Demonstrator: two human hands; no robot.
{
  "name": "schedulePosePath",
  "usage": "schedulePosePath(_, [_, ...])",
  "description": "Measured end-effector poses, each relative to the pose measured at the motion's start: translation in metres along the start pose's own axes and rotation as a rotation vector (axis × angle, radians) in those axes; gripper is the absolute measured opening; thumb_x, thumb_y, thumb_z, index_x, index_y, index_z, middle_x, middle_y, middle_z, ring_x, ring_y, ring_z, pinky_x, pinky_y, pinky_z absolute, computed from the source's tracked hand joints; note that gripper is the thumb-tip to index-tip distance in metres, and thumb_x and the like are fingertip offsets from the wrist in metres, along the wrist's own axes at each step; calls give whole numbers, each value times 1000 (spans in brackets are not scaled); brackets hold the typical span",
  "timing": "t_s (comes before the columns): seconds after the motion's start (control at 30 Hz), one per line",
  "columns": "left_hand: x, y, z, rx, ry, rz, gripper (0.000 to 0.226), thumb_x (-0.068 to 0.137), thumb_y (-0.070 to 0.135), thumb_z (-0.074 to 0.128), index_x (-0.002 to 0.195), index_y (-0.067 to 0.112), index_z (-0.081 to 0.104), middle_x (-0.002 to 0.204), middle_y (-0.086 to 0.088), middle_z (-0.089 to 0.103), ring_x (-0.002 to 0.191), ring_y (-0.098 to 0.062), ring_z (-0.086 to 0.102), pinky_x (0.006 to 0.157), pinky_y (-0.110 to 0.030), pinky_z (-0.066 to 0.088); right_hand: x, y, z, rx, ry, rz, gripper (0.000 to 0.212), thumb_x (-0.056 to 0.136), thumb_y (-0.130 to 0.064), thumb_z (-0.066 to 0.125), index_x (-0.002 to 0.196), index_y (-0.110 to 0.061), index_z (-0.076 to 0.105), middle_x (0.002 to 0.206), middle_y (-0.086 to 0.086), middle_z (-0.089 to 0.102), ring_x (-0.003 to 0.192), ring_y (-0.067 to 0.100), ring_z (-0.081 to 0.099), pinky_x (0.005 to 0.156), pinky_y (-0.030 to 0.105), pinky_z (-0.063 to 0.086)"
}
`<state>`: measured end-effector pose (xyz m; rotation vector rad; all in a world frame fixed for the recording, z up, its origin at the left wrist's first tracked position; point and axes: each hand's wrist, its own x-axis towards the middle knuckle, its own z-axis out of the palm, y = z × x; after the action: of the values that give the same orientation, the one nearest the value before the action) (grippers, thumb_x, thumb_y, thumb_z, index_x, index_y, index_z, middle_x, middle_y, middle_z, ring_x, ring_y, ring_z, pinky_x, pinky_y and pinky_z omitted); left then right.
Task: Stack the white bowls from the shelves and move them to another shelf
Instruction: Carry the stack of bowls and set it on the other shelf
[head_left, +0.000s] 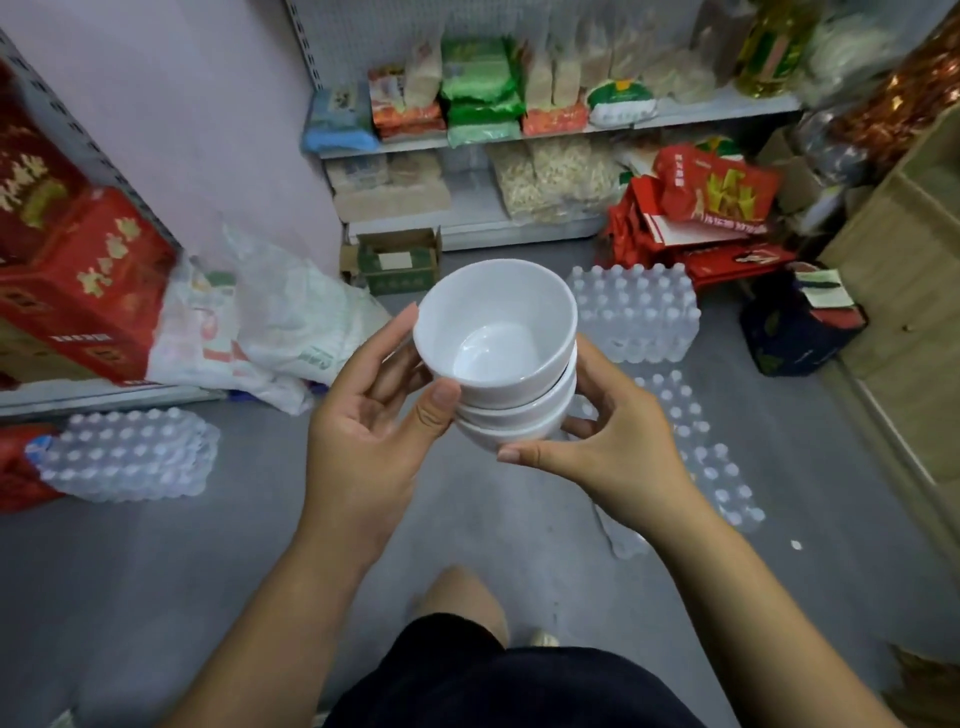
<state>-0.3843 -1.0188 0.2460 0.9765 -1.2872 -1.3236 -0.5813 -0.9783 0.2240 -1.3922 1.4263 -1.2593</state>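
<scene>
- Head view: a stack of white bowls (493, 322), three nested one inside another, is being held in mid-air at the centre of the scene, above the grey floor (260, 545) and tilting slightly toward the left.
- The left hand (363, 441) is gripping the stack from the left, its thumb pressing on the near wall of the top bowl and its fingers curling round the side.
- The right hand (613, 447) is cupping the stack from the right, fingers curling behind the lower bowls and the thumb lying under the rim of the bottom one.
- Packs of water bottles (634, 312) are lying on the floor just beyond the stack, and another pack (124, 457) is sitting at the near left.
- Far shelves (519, 135) are carrying food packets; red boxes (78, 291) and white bags (280, 322) are piling up at the left.
- A wooden unit (909, 270) is standing at the right.
</scene>
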Motion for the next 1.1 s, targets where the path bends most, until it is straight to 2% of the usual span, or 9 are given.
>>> schedulePosePath(0.07, [29, -3, -4, 4, 22, -2, 58, 84, 26, 70, 140, 24, 56, 139, -2, 67, 129, -18, 63, 96, -51, 59, 31, 5, 4, 0, -11, 7, 93, 66, -22, 96, 139, -49, 45, 134, -26, 61, 130, 1, 55, 101, 29, 54])
schedulePosePath(0.17, [80, -9, -14, 4, 56, -8, 52, 86, 32, 66, 137, 27, 58, 133, -5, 70, 123, -15, 67, 91, -42, 62, 84, 14, 15, -2, -18, 2, 95, 65, -22, 96, 139, -51, 45, 135, -24, 61, 131, 3, 55, 104, 34, 54])
schedulePosePath(0.27, [138, -13, -30, 15, 48, -3, 47, 87, 32, 65, 134, 30, 58, 131, -2, 71, 121, -12, 68, 89, -40, 62, 142, 22, 29, -3, -4, -7, 98, 65, -19, 97, 145, -43, 45, 137, -18, 61, 132, 7, 55, 105, 40, 53])
schedulePosePath(0.37, [204, -11, -50, 31, 17, -2, 55, 85, 36, 67, 139, 30, 55, 134, 4, 70, 124, -11, 66, 90, -40, 62, 205, 22, 45, 18, 23, -18, 99, 64, -16, 97, 142, -49, 45, 138, -18, 61, 132, 7, 55, 105, 41, 53])
schedulePosePath(0.47, [266, -3, -74, 60, -5, -17, 66, 84, 39, 67, 147, 23, 53, 135, 11, 68, 125, -7, 64, 90, -37, 62, 265, 17, 65, 29, 30, -18, 101, 63, -16, 97, 145, -45, 44, 139, -19, 61, 132, 7, 55, 104, 43, 54])
schedulePosePath(0.63, [349, 0, -108, 71, -17, -12, 57, 87, 34, 64, 140, 12, 61, 126, 12, 72, 118, -5, 67, 86, -30, 62, 345, 15, 100, 45, 63, -27, 104, 64, -19, 96, 152, -34, 42, 143, -15, 58, 135, 10, 53, 102, 47, 55])
schedulePosePath(0.83, [424, -14, -135, 29, 5, -40, 60, 86, 33, 65, 141, 12, 60, 128, 11, 72, 121, -8, 67, 89, -29, 61, 426, 20, 121, 16, 46, -13, 99, 64, -18, 96, 143, -46, 45, 136, -19, 63, 131, 6, 56, 103, 44, 54])
schedulePosePath(1.1, [550, -30, -157, 41, 73, -46, 49, 87, 34, 65, 134, 22, 64, 122, 20, 72, 117, -4, 68, 87, -28, 61, 563, 39, 136, 8, -24, -29, 102, 63, -20, 96, 148, -41, 44, 137, -23, 61, 130, 1, 54, 103, 35, 53])
